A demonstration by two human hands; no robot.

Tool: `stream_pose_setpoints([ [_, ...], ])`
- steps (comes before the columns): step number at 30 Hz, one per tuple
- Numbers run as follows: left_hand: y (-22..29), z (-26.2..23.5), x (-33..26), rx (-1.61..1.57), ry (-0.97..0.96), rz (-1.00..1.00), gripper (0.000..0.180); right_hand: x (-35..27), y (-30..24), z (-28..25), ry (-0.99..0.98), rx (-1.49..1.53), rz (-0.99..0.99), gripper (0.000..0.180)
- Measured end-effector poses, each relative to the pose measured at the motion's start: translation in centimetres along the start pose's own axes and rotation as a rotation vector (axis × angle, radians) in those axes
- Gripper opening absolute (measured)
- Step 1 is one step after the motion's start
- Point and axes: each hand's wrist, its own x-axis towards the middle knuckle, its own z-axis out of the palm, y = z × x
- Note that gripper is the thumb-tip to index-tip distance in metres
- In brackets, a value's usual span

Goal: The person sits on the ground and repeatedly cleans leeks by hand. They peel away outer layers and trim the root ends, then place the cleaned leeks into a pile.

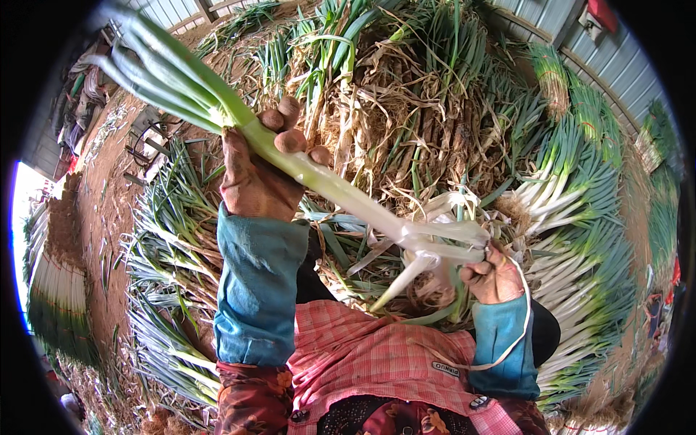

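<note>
A large green onion [341,190] lies slantwise across the view, its green leaves at the upper left and its white end at the right. My left hand [259,180] is closed around the stalk just below the leaves. Close to the white end, my right hand [499,279] is closed on loose pale outer skin [446,243], which spreads away from the stalk. A thin white cord or tube [523,322] runs along my right forearm to that hand. Blue sleeve covers [261,275] wrap both forearms.
Ahead stands a big heap of untrimmed green onions [406,123] with dry leaves and roots. Cleaned onions [569,283] line the right side; loose ones [170,268] lie at the left. A tied bundle [61,297] rests far left. Corrugated metal wall [623,65] rises behind.
</note>
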Motion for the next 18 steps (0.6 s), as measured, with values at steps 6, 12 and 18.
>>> stream_pose_setpoints([
  [6, -0.5, 0.2, 0.5, 0.064, 0.110, 0.122, 0.036, 0.7, -1.6, -0.1, -0.016, -0.183, -0.098, 0.027],
  [12, -2.1, -1.7, 1.4, -0.010, 0.218, 0.146, 0.039, 6.4, -0.7, 3.6, -0.331, 0.046, -0.386, 0.031],
  [18, -0.7, -3.0, 1.8, -0.124, 0.404, 0.076, 0.040, 4.2, 0.8, 5.8, -0.467, 0.311, 0.191, 0.022],
])
